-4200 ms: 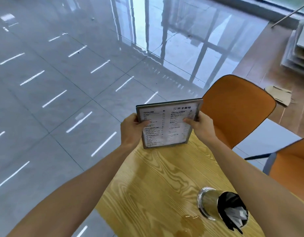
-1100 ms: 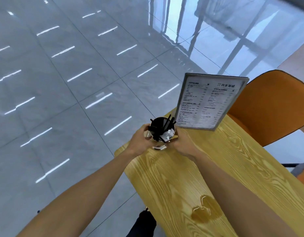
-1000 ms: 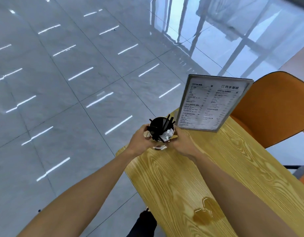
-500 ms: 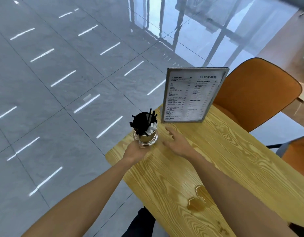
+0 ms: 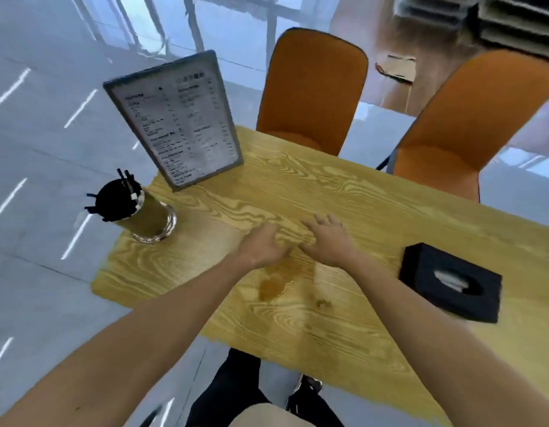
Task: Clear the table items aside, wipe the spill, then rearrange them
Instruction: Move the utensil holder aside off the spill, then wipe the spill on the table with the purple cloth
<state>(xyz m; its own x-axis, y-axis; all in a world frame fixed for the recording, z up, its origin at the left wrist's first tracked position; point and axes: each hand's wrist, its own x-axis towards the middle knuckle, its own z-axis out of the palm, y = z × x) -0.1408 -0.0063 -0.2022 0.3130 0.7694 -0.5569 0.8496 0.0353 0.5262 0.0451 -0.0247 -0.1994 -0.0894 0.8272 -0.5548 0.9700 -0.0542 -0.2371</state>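
Observation:
A framed menu stand (image 5: 180, 118) is upright at the far left corner of the wooden table (image 5: 375, 211). Beside it, near the left edge, stands a metal cup of black straws (image 5: 134, 208). A brown spill (image 5: 274, 285) lies near the front middle of the table. A black tissue box (image 5: 450, 282) sits at the right. My left hand (image 5: 262, 245) and my right hand (image 5: 327, 238) hover side by side just beyond the spill, both empty, fingers loosely spread.
Two orange chairs (image 5: 313, 87) (image 5: 473, 124) stand behind the table's far edge. Glossy grey floor tiles lie to the left. My legs and a shoe (image 5: 307, 392) show below the near table edge. Stacked boards lie on the brown floor at the far right.
Both hands have let go of the straw cup at the left corner and drawn back to the middle of the table. The view has swung right, bringing the tissue box into sight.

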